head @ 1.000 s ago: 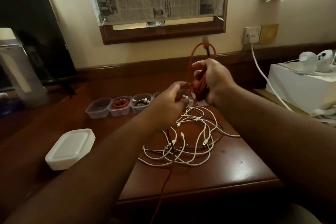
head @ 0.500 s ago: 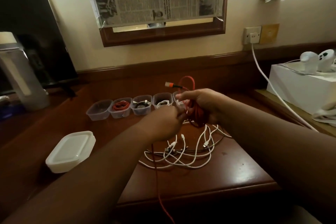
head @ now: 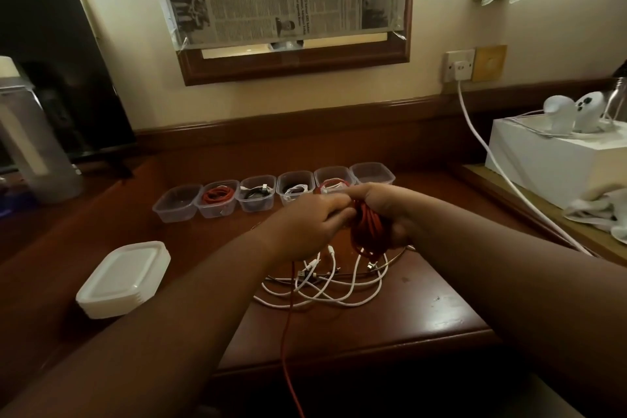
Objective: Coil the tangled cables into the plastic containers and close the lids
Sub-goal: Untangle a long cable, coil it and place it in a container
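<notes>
head view: coiling a red cable above the table, part way through the job.

nearest, the red cable's (head: 368, 231) loose tail is hanging over the table (head: 424, 312) edge, so winding is likely unfinished. just beyond, white cables (head: 325, 285) are lying tangled. above them both forearms are reaching forward: the right hand (head: 383, 210) is curling round the red bundle, the left hand (head: 315, 224) is pinching a strand beside it. farther back, six open containers (head: 271, 193) are standing in a row, four filled; the lids (head: 125, 278) are sitting stacked at left. next, probably winding in the tail and seating the coil in an empty container.
</notes>
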The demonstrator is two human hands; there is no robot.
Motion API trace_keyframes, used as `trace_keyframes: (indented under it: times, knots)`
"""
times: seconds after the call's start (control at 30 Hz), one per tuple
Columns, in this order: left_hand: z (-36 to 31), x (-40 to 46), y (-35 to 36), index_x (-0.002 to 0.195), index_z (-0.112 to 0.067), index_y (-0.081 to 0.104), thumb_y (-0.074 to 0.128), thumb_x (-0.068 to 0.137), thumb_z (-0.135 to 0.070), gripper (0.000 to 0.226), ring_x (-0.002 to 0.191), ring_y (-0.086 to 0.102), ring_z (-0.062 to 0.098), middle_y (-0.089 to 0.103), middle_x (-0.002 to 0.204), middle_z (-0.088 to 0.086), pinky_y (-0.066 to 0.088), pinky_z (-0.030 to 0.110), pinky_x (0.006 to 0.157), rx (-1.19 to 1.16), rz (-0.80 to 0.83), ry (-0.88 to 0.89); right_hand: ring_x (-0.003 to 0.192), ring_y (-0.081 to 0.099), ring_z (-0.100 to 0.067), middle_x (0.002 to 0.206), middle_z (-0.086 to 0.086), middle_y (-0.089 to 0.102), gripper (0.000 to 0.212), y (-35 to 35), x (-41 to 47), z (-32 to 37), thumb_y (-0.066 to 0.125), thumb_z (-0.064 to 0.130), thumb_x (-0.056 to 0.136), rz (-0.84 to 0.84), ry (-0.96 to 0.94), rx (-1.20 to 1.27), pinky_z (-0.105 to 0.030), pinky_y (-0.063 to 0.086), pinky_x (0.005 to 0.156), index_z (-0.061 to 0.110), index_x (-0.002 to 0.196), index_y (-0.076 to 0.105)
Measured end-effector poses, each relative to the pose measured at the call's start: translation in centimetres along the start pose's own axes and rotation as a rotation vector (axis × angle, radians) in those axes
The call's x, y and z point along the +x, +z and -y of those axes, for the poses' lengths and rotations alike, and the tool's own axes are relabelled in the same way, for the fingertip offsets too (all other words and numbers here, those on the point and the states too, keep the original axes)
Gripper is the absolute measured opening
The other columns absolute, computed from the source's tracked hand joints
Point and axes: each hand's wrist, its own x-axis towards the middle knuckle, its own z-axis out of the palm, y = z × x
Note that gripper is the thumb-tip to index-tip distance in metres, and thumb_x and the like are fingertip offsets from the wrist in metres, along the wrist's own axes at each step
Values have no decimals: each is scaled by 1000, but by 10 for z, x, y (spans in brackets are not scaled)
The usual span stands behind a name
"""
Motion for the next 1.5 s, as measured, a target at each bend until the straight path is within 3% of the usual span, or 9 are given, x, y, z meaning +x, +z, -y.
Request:
trace_keyframes:
  times: [0.17, 0.33, 0.43, 0.6, 0.87, 1.03, 1.23, 1.37, 1.5]
  knots:
    - [-9, -7, 6, 110, -24, 55, 50, 102, -27, 10, 51, 48, -1, 54, 71, -9, 37, 15, 49, -405, -161, -70, 66, 59, -20, 70, -8, 59, 12, -3, -14, 20, 51, 15, 89, -55, -151, 245, -34, 51, 68, 5, 90, 58]
    - [19, -37, 20, 98, -9, 59, 40, 105, -30, 29, 50, 35, 11, 39, 60, -3, 32, 23, 47, -817, 29, -315, 55, 53, -11, 72, -1, 54, 18, -30, -30, 42, 42, 0, 89, -157, -416, 733, -24, 53, 57, 9, 92, 58]
    - [43, -52, 21, 82, -13, 60, 44, 102, -35, 33, 53, 28, 15, 34, 60, -2, 22, 28, 50, -906, -47, -414, 52, 52, -10, 76, -3, 54, 11, -37, -34, 26, 50, 10, 96, -236, -313, 244, -24, 48, 49, 9, 99, 61]
    - [44, -51, -6, 53, -18, 45, 56, 80, -20, 29, 46, 15, 11, 23, 51, -4, 8, 27, 48, -1213, -33, -375, 64, 57, -17, 83, -10, 58, 16, -8, -40, -12, 48, 1, 91, 111, -84, -476, -31, 50, 59, 9, 96, 60]
    - [9, -34, -24, 69, -20, 47, 47, 96, -23, 27, 38, 18, 5, 27, 47, -9, 10, 18, 38, -1247, -297, -514, 101, 62, -23, 121, -7, 65, 30, 40, -65, -42, 56, 24, 99, 313, -23, -1061, -33, 52, 84, 17, 127, 62]
    - [-16, -42, -35, 83, -18, 52, 47, 97, -11, 17, 36, 21, 4, 30, 47, -8, 15, 16, 34, -1232, -329, -523, 102, 69, -30, 124, -2, 58, 39, 34, -85, -27, 54, 20, 101, 328, 30, -1007, -50, 58, 85, 29, 138, 52]
    - [-35, -38, -55, 93, -12, 53, 39, 99, -4, 18, 35, 23, 4, 30, 49, -6, 20, 17, 32, -1453, -494, -490, 64, 67, -14, 86, -7, 69, 8, 41, -104, -5, 60, 24, 97, -109, -584, -584, -24, 54, 54, 16, 97, 61]
    - [-47, -30, -65, 86, -10, 52, 35, 99, -3, 22, 37, 23, 5, 28, 50, -5, 20, 17, 33, -1670, -593, -472, 93, 69, -16, 103, -3, 70, 29, 65, -110, -18, 64, 41, 93, 121, -565, -739, -31, 58, 79, 20, 113, 62]
    - [-46, -25, -72, 89, -6, 53, 35, 100, -4, 21, 43, 33, 7, 35, 56, -1, 32, 18, 36, -1681, -679, -456, 70, 65, -15, 79, -5, 64, 23, 74, -112, -22, 44, 29, 105, 257, -478, -397, -30, 57, 69, 13, 99, 59]
